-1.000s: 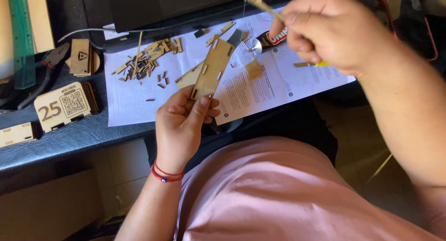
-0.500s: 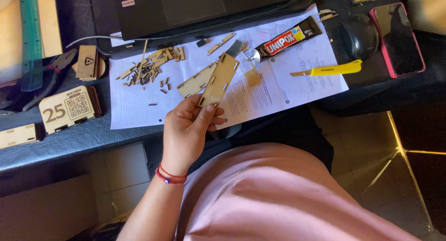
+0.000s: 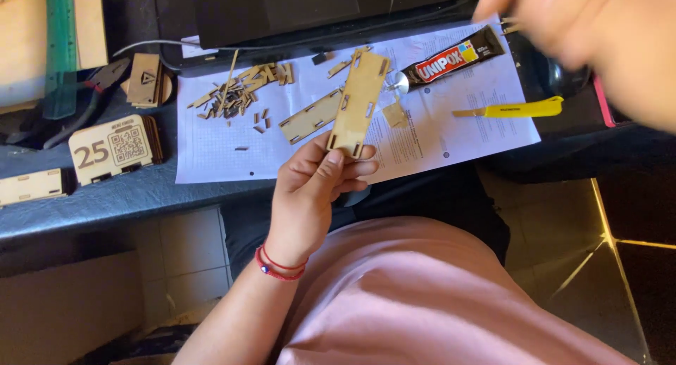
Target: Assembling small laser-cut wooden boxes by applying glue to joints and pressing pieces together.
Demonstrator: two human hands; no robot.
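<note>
Left hand [image 3: 310, 196] pinching wooden panel [image 3: 359, 101] by its lower end, raised above paper [image 3: 282, 140] so slots face up. Right hand [image 3: 598, 41] blurred at top right, grip state impossible to tell. Glue tube [image 3: 454, 57], yellow knife [image 3: 514, 109], wood scraps [image 3: 236, 94] on counter [image 3: 105, 196] within reach.

Dark desk [image 3: 105, 203], sunlit tiled floor [image 3: 563, 231]

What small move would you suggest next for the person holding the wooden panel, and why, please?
Probably bring the right hand down to the glue tube. The left hand holds the slotted panel by its lower end above the paper, its slots bare, while the right hand is blurred at the upper right, close to the tube; whether it holds anything cannot be told.
</note>
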